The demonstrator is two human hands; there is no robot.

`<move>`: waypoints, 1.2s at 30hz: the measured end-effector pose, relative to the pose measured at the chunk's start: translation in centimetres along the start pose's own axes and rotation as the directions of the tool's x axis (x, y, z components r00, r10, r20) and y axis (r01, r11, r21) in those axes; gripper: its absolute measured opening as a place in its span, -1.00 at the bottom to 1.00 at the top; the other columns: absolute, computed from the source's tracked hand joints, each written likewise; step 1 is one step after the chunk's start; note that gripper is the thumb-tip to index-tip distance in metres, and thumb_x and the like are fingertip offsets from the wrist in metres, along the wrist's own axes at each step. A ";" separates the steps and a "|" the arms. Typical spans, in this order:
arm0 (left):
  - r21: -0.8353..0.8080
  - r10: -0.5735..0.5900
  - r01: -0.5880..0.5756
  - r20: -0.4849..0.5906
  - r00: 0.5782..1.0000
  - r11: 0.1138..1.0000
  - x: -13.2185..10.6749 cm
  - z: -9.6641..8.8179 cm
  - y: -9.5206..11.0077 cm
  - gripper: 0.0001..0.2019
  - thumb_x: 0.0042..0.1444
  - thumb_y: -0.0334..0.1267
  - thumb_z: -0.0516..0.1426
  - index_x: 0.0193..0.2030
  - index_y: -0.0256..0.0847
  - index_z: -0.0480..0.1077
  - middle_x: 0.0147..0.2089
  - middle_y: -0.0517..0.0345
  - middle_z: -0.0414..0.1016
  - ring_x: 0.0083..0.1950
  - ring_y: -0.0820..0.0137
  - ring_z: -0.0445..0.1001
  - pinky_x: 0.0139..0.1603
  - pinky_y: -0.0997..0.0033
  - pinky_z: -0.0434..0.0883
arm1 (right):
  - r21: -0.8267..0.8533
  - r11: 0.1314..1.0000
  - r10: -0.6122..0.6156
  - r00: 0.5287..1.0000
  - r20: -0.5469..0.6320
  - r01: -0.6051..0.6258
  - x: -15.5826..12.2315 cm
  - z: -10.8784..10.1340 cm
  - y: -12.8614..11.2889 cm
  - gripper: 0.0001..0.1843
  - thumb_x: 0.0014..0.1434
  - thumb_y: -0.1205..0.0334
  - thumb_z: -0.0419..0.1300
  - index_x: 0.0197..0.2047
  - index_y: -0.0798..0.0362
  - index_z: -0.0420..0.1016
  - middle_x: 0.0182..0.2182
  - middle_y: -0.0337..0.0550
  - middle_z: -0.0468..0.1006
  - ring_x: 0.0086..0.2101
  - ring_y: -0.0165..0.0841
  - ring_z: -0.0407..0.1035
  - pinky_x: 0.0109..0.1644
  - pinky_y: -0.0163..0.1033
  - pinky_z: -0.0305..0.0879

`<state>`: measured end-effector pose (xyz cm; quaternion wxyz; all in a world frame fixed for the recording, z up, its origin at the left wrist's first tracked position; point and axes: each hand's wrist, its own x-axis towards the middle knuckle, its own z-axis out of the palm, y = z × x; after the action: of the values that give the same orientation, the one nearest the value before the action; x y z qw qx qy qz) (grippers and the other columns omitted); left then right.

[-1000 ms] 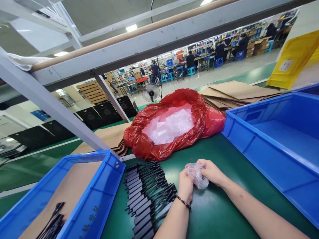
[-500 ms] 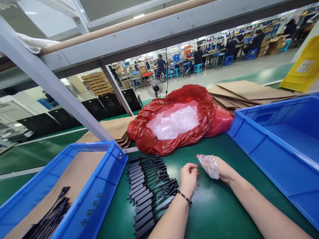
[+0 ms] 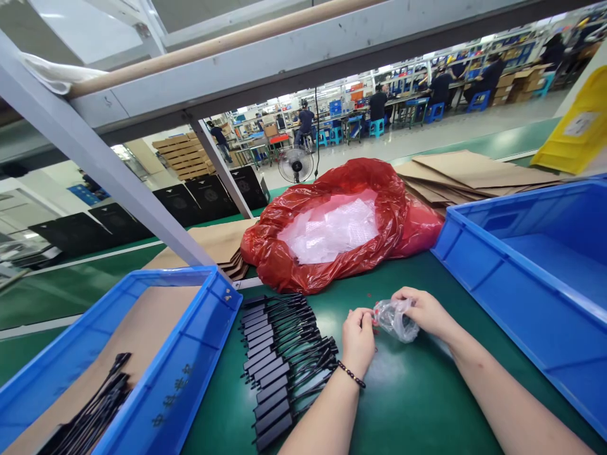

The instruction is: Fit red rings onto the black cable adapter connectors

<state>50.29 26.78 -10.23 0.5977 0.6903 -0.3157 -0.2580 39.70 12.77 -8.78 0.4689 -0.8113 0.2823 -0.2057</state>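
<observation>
A small clear plastic bag (image 3: 397,322) hangs crumpled over the green tabletop, its upper rim pinched by my right hand (image 3: 423,311). Small red pieces show at the bag's left end. My left hand (image 3: 357,338), with a beaded bracelet at the wrist, has its fingertips closed right at that end; what lies between them is too small to make out. A tiny red piece (image 3: 369,295) lies on the table just beyond the hands. Left of my left hand, black adapters with short cables (image 3: 272,373) lie side by side in a long row.
A red plastic sack (image 3: 327,278) full of clear bubble bags stands behind the hands. The blue bin (image 3: 190,379) at left holds cardboard and black cables; another blue bin (image 3: 516,272) stands at right. Cardboard sheets (image 3: 478,170) lie behind. A metal frame (image 3: 265,69) crosses overhead.
My right hand has turned and now pinches the bag's rim from above, the bag bunched up and shifted slightly lower. The bag's left end has met my left fingertips.
</observation>
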 end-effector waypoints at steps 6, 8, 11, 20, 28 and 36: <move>-0.206 -0.136 0.154 0.098 0.986 0.966 0.2 0.1 0.1 -0.72 -0.05 -0.04 0.12 -0.44 -0.26 0.33 -0.61 0.27 0.28 -0.60 0.56 0.20 -0.63 0.58 0.15 | -0.137 0.976 -0.169 0.985 0.018 0.170 -0.4 0.1 -0.5 -0.82 -0.11 0.29 0.00 -0.52 0.05 0.43 -0.48 -0.19 0.42 -0.43 -0.37 0.31 -0.34 -0.30 0.20; -0.254 -0.209 0.243 0.154 0.966 0.936 0.3 0.2 0.1 -0.70 -0.15 -0.05 0.18 -0.44 -0.26 0.31 -0.68 0.33 0.22 -0.67 0.60 0.12 -0.69 0.60 0.06 | -0.156 0.971 -0.182 0.983 0.021 0.183 -0.5 0.4 -0.7 -0.83 -0.08 0.29 0.00 -0.52 0.05 0.42 -0.48 -0.19 0.42 -0.44 -0.38 0.30 -0.33 -0.30 0.20; -0.295 -0.246 0.283 0.157 0.957 0.913 0.4 0.2 0.1 -0.70 -0.22 -0.09 0.21 -0.46 -0.26 0.27 -0.70 0.35 0.23 -0.71 0.63 0.10 -0.71 0.61 0.04 | -0.187 0.967 -0.177 0.984 0.012 0.176 -0.6 0.5 -0.8 -0.84 -0.08 0.29 0.01 -0.53 0.04 0.41 -0.48 -0.20 0.41 -0.44 -0.38 0.29 -0.33 -0.29 0.19; -0.216 -0.239 0.249 0.071 0.968 0.944 0.4 0.4 -0.2 -0.90 -0.05 -0.38 0.00 -0.36 -0.27 0.29 -0.60 0.29 0.29 -0.66 0.61 0.18 -0.68 0.64 0.12 | -0.283 0.946 -0.179 0.983 -0.047 0.159 -0.2 -0.3 0.0 -0.81 -0.14 0.35 -0.03 -0.53 0.03 0.40 -0.47 -0.20 0.42 -0.42 -0.37 0.29 -0.30 -0.28 0.18; -0.132 -0.046 0.056 0.076 0.996 0.990 -0.2 0.4 0.1 -0.95 -0.08 -0.36 0.09 -0.41 -0.23 0.29 -0.48 0.25 0.32 -0.51 0.56 0.26 -0.52 0.59 0.22 | -0.292 0.942 -0.183 0.982 -0.042 0.163 -0.3 0.0 0.2 -0.80 -0.13 0.35 -0.04 -0.51 0.04 0.40 -0.47 -0.20 0.42 -0.42 -0.37 0.30 -0.32 -0.30 0.19; -0.254 -0.099 0.125 0.114 0.989 0.959 0.0 0.7 -0.3 -0.83 -0.19 -0.46 0.13 -0.37 -0.26 0.36 -0.49 0.26 0.33 -0.52 0.59 0.19 -0.51 0.59 0.19 | -0.222 0.968 -0.132 0.990 -0.049 0.118 -0.4 0.5 -0.1 -0.78 -0.19 0.36 -0.04 -0.50 0.04 0.41 -0.47 -0.20 0.44 -0.42 -0.37 0.30 -0.31 -0.28 0.19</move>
<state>49.83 26.37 -10.59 0.6511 0.6086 -0.2689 -0.3651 39.75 13.39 -8.91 0.3539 -0.8672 0.2660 -0.2282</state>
